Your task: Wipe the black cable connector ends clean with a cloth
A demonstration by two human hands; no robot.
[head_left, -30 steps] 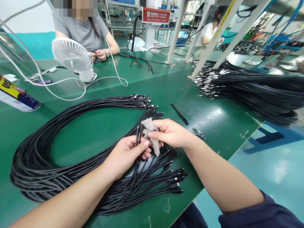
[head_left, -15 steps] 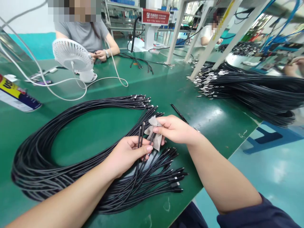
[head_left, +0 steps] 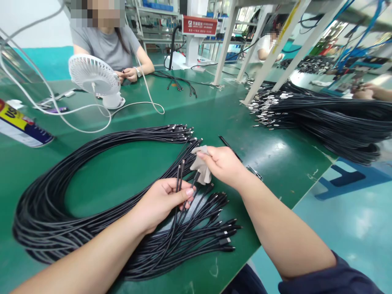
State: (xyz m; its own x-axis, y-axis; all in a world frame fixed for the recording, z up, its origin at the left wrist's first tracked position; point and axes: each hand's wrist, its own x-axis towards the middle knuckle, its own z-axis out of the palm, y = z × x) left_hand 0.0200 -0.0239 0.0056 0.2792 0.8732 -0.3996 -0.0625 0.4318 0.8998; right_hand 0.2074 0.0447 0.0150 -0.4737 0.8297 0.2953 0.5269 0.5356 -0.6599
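My left hand is closed on a few black cables, whose plug ends stick up past the thumb and fingers. One connector among them points toward the cloth. In my right hand a crumpled grey cloth is pinched between thumb and fingers, just beyond that connector. Beneath both hands a large bundle of black cables curves in a U on the green table, with one set of plug ends behind my hands and the other set in front.
A white fan and a spray can stand at the left. Behind my right hand lie a black pen-like tool and a small metal item. Another cable heap fills the right. A co-worker sits across the table.
The cloth has come off the connector in my left hand and moved slightly up and away, so the plug end now shows. My left hand keeps its hold on the cables.
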